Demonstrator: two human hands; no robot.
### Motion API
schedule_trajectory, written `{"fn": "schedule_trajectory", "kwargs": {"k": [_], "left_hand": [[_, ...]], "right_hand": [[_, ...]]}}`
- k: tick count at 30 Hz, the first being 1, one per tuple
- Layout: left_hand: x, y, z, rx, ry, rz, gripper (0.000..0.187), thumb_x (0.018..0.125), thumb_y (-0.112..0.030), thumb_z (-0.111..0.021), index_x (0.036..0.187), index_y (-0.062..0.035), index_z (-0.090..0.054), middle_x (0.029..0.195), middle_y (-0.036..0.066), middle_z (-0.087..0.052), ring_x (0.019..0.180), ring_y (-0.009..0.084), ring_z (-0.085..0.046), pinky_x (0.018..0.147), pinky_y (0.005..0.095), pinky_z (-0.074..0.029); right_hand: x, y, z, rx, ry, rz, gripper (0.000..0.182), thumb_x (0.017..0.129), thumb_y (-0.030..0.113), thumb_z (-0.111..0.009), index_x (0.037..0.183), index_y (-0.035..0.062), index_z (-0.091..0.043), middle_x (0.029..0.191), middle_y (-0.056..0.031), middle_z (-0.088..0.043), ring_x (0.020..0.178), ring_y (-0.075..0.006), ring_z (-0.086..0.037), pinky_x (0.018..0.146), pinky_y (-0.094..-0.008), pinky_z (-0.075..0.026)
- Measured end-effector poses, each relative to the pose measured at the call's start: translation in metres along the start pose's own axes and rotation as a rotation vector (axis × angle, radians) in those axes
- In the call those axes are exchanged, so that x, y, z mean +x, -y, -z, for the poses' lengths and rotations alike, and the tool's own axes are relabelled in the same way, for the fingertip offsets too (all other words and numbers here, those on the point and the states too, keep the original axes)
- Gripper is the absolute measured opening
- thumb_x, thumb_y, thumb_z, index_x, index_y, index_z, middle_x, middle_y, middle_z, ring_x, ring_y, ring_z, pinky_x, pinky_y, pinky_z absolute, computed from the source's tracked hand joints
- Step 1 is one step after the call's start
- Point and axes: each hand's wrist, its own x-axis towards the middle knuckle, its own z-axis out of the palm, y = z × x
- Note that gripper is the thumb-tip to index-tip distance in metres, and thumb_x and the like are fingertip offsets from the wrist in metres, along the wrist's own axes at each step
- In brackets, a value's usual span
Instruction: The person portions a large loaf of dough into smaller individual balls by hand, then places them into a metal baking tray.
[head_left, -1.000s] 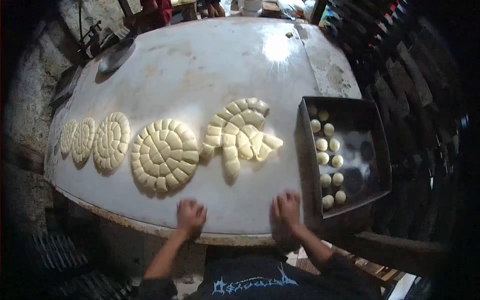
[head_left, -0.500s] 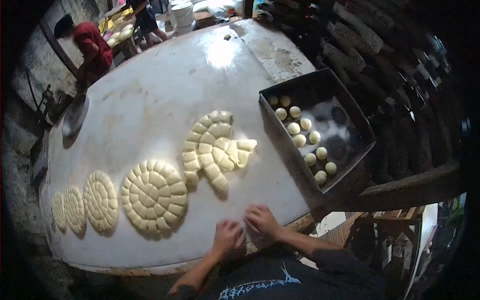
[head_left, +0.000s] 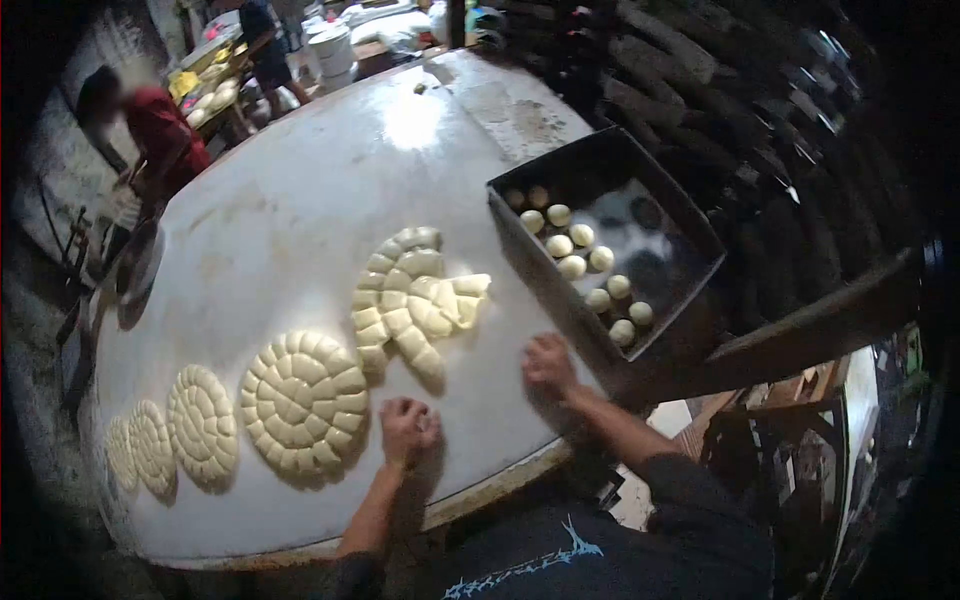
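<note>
My left hand is on the pale tabletop, fingers curled in, just right of a round slab of scored dough. Closer to the tray, my right hand is bunched into a loose fist on the same surface. Whatever may be under or inside either hand is hidden. Beyond them lies a partly pulled-apart piece of scored dough, with one strip reaching toward my left hand. A dark metal tray at the right holds several dough balls.
More scored dough rounds line the table's left side. A round metal pan stands at the far left edge. A person in a red top is beyond it, and another person is farther back. White buckets stand behind the table.
My hands have moved apart from close together at the near edge. The left went left and forward, the right went forward toward the tray. The view has shifted slightly.
</note>
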Motion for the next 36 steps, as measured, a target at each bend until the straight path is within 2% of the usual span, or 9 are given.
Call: {"fn": "schedule_trajectory", "kwargs": {"k": [2, 5, 8, 15, 18, 20, 24, 28, 36], "left_hand": [[0.0, -0.018, -0.011, 0.042, -0.082, -0.112, 0.016, 0.065, -0.02, -0.065, 0.076, -0.0112, -0.058, 0.082, 0.008, -0.054, 0.082, 0.0298, -0.049, 0.078, 0.0419, -0.038], [-0.047, 0.007, -0.002, 0.09, -0.073, -0.093, 0.015, 0.065, -0.019, -0.066, 0.074, -0.0096, -0.057, 0.083, 0.011, -0.054, 0.083, 0.031, -0.049, 0.077, 0.0429, -0.038], [-0.019, 0.007, 0.02, 0.362, -0.12, 0.087, 0.015, 0.07, -0.017, -0.064, 0.075, -0.0063, -0.055, 0.083, 0.013, -0.053, 0.085, 0.0333, -0.048, 0.078, 0.0462, -0.037], [-0.038, -0.057, -0.007, 0.542, -0.249, 0.13, 0.018, 0.074, -0.015, -0.063, 0.081, -0.0022, -0.053, 0.084, 0.016, -0.051, 0.086, 0.0373, -0.046, 0.08, 0.0485, -0.037], [-0.033, -0.081, 0.014, 0.399, -0.002, 0.571, 0.023, 0.077, -0.014, -0.062, 0.09, -0.0002, -0.049, 0.086, 0.016, -0.052, 0.087, 0.0309, -0.05, 0.081, 0.0422, -0.041], [0.001, -0.11, 0.027, -0.292, 0.164, 1.023, 0.026, 0.08, -0.014, -0.061, 0.095, -0.0003, -0.046, 0.088, 0.013, -0.052, 0.086, 0.021, -0.053, 0.078, 0.0332, -0.043], [0.122, -0.198, -0.007, -1.088, 0.296, 0.627, 0.031, 0.08, -0.002, -0.061, 0.107, -0.0016, -0.045, 0.097, 0.005, -0.051, 0.09, 0.0138, -0.051, 0.079, 0.027, -0.043], [0.259, -0.298, -0.095, -0.66, 0.204, -0.259, 0.056, 0.071, -0.009, -0.07, 0.119, -0.004, -0.041, 0.112, 0.018, -0.047, 0.107, 0.0336, -0.047, 0.091, 0.0399, -0.038], [0.335, -0.287, -0.223, 0.104, 0.3, -0.227, 0.052, 0.069, -0.021, -0.07, 0.114, -0.0068, -0.048, 0.106, 0.013, -0.053, 0.097, 0.032, -0.051, 0.081, 0.0401, -0.045]], "right_hand": [[0.001, 0.043, -0.011, -1.111, 0.397, 0.585, 0.035, 0.075, 0.027, -0.061, 0.1, 0.0057, -0.048, 0.1, -0.0142, -0.046, 0.092, -0.0297, -0.049, 0.083, -0.0428, -0.042], [-0.054, 0.093, 0.014, -1.238, 0.452, 0.668, 0.028, 0.076, 0.022, -0.061, 0.095, 0.0042, -0.05, 0.097, -0.0159, -0.047, 0.09, -0.0316, -0.05, 0.081, -0.0447, -0.041], [-0.049, 0.138, 0.05, -1.115, 0.69, 0.14, 0.025, 0.075, 0.017, -0.061, 0.093, 0.0028, -0.051, 0.097, -0.0171, -0.048, 0.089, -0.0337, -0.05, 0.078, -0.0447, -0.041], [0.056, 0.249, 0.159, -0.882, -0.121, 0.418, 0.024, 0.079, 0.02, -0.059, 0.092, 0.0003, -0.054, 0.097, -0.0179, -0.05, 0.091, -0.0327, -0.052, 0.076, -0.0435, -0.043], [0.08, 0.207, 0.199, -1.21, -0.157, 0.158, 0.034, 0.082, 0.03, -0.059, 0.097, 0.0004, -0.056, 0.102, -0.0173, -0.049, 0.095, -0.0334, -0.051, 0.083, -0.0455, -0.041], [0.06, 0.199, 0.204, -1.512, -0.416, 0.48, 0.041, 0.084, 0.038, -0.055, 0.1, 0.0, -0.057, 0.105, -0.0177, -0.051, 0.101, -0.0355, -0.048, 0.089, -0.0476, -0.037], [0.001, 0.218, 0.203, -1.054, -0.467, 0.454, 0.037, 0.085, 0.031, -0.057, 0.105, -0.001, -0.057, 0.105, -0.0178, -0.055, 0.105, -0.036, -0.047, 0.091, -0.0462, -0.036], [-0.05, 0.206, 0.19, -0.72, -0.35, 0.259, 0.035, 0.085, 0.026, -0.059, 0.107, -0.0015, -0.055, 0.103, -0.0173, -0.055, 0.101, -0.0342, -0.051, 0.086, -0.0415, -0.042], [-0.063, 0.207, 0.209, -0.545, -0.421, 0.199, 0.033, 0.088, 0.021, -0.055, 0.115, 0.0009, -0.049, 0.109, -0.0147, -0.052, 0.096, -0.0244, -0.055, 0.081, -0.0344, -0.046]]}}
